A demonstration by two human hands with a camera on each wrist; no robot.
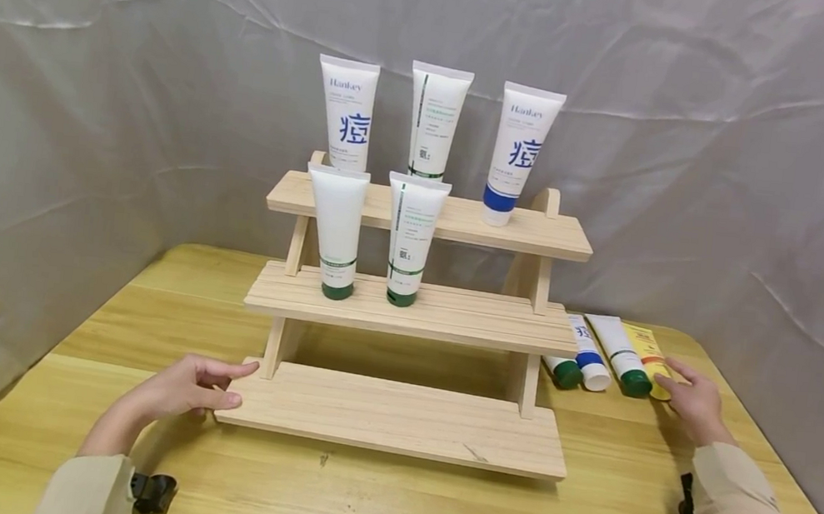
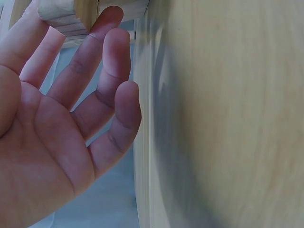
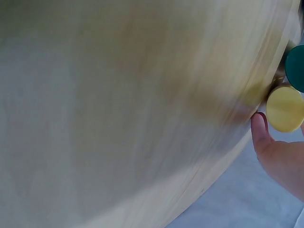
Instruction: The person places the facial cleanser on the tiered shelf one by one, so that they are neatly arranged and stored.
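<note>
A three-tier wooden display stand (image 1: 395,416) stands mid-table. My left hand (image 1: 189,384) holds the left end of its bottom board between thumb and forefinger; the other fingers hang loosely curled below the board's corner (image 2: 71,19). At the right, my right hand (image 1: 694,401) has its fingers about the capped end of a yellow tube (image 1: 646,345) lying on the table. Its yellow cap (image 3: 285,109) shows beside a fingertip in the right wrist view. Left of it lie a white green-capped tube (image 1: 617,350) and a white-and-blue tube (image 1: 586,351). Another green cap (image 1: 565,374) is partly hidden by the stand.
Upright on the top tier are two white-and-blue tubes (image 1: 348,112) (image 1: 521,151) and a white-and-green tube (image 1: 437,121). Two green-capped tubes (image 1: 335,228) (image 1: 414,236) stand on the middle tier. Grey cloth (image 1: 661,107) hangs behind the wooden table (image 1: 386,506).
</note>
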